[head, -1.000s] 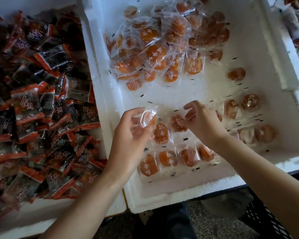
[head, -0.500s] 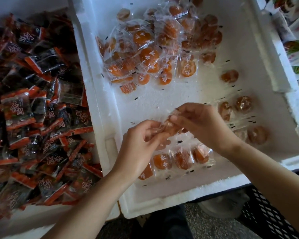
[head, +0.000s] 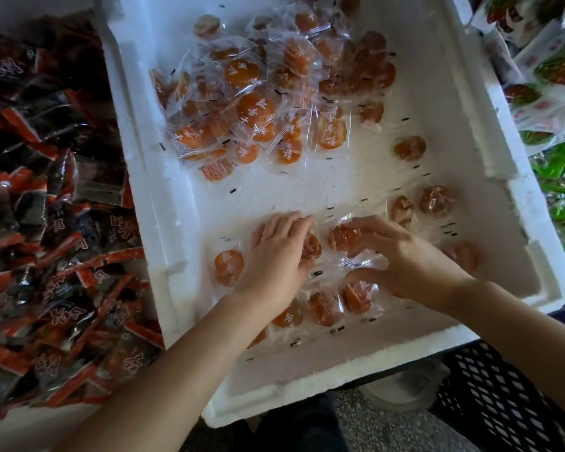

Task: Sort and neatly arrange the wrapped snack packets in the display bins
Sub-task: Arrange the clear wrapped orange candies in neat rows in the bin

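Head view: the held packet (head: 343, 239), an orange round in clear wrap, sits in the second row up from the near wall of the foam bin (head: 307, 380), between the two hands.

Right grip (head: 402, 259): fingers arched over the packet's far edge and thumb curled in at the near side, with wrapper crinkled between them. This reads as a light pinch. The packet is low over the bin floor or touching it (cannot tell which).

Left grip (head: 276, 252): palm down, fingers near straight, pressing flat on the neighbouring packet (head: 311, 246). It encloses nothing.

Key relation: the held packet lies just beside the left fingertips, on their right. The rows run left to right across the bin, so seating it should mean squaring it to that line. The wrapper is too clear to make out its own long axis.

The near row (head: 322, 308) lies along the near wall, partly under both wrists. A lone packet (head: 229, 267) lies just left of the left grip.

The loose heap (head: 258, 93) is at the far end, well apart across a bare strip of foam. The left grip looks nearer to it, so the next fetch likely falls to that hand. Most of the stock is unsorted — judged early in the task.

Outside the bin: dark red-and-black packets (head: 46, 223) fill the adjoining bin on the left, green-printed packs (head: 552, 76) lie off to the right, and a black crate (head: 503, 402) sits below.
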Motion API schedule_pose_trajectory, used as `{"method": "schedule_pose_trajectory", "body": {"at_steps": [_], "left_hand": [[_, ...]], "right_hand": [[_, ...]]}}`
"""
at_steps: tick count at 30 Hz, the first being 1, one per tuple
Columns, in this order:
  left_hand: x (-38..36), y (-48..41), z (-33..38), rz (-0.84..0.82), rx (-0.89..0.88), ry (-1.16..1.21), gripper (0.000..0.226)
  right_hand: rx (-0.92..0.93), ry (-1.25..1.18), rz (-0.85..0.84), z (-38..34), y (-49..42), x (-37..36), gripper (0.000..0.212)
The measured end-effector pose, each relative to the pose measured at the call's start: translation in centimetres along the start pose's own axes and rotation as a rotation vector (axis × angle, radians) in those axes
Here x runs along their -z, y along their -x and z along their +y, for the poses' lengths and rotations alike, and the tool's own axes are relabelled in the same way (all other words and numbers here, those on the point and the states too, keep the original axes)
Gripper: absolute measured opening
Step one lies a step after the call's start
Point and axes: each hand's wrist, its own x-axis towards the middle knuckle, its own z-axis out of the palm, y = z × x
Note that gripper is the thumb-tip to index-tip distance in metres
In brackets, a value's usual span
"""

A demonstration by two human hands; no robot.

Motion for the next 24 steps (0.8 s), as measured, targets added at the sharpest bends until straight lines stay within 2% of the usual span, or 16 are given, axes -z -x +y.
{"method": "schedule_pose_trajectory", "body": {"at_steps": [3, 7, 12, 17, 21, 24], "left_hand": [[-0.3, 0.0, 0.1, 0.014, 0.003, -0.019, 0.070], [-0.3, 0.0, 0.3, 0.018, 0.015, -0.012, 0.068], [-0.4, 0.1, 0.4, 0.021, 0.027, -0.009, 0.064], [-0.7, 0.2, 0.3, 0.034, 0.024, -0.029, 0.064], [-0.3, 0.3, 0.3, 0.015, -0.003, -0.011, 0.063], [1.3, 0.2, 0.3, 0.113, -0.002, 0.096, 0.055]], "right_hand": [[-0.007, 0.021, 0.006, -0.1, -0.2, 0.1, 0.051], [-0.010, 0.090, -0.007, 0.0, -1.3, -0.5, 0.057], [-0.050, 0.096, 0.072, 0.6, -2.5, -0.6, 0.055], [-0.013, 0.096, 0.124, 0.8, -3.1, -0.7, 0.050], [-0.010, 0.135, 0.082, 0.7, -3.8, -0.5, 0.044], [-0.039, 0.076, 0.102, -0.3, -4.7, 0.6, 0.044]]}}
